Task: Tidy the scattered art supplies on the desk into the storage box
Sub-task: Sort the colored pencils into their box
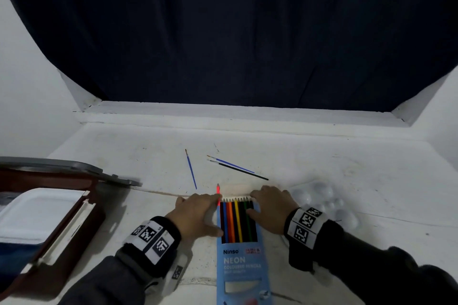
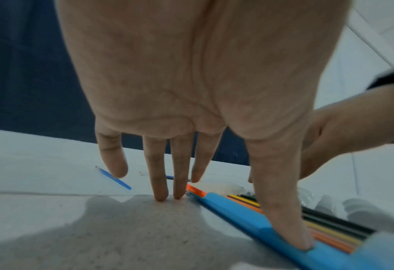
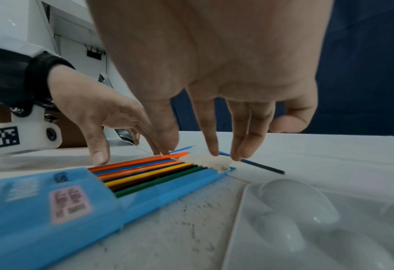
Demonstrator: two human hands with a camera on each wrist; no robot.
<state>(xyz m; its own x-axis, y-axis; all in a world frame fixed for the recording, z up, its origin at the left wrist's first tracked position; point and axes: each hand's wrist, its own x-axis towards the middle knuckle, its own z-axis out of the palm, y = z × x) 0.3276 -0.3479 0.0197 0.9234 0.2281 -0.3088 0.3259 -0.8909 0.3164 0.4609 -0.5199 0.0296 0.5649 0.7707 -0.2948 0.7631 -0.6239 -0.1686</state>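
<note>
Hands meet at the open end of a blue pencil box [image 1: 241, 262] lying flat on the white bench [image 1: 322, 156], near its front edge. The left hand [image 1: 198, 213] rests with straight fingers, its thumb [image 2: 281, 210] pressing the box's left side and its fingertips [image 2: 161, 195] down on the bench beside a red-orange pencil [image 1: 218, 194] that sticks out past the other tips. The right hand [image 1: 271, 208] spreads its fingers, nearly straight, over the box's far right corner, the fingertips [image 3: 214, 151] touching the pale flap [image 3: 205, 160] above the pencil points; neither hand grips anything. Inside the box lies a row of coloured pencils [image 1: 238, 220]: blue, orange, yellow, green and darker ones. Beyond the hands, three thin paintbrushes lie loose on the bench: a blue one [image 1: 191, 169] alone to the left, then another blue [image 1: 233, 164] and a black one [image 1: 241, 170] side by side. A white paint palette [image 3: 306, 219] sits just right of the box. At the far left stands a storage box [image 1: 37, 215] with a white lid.
</note>
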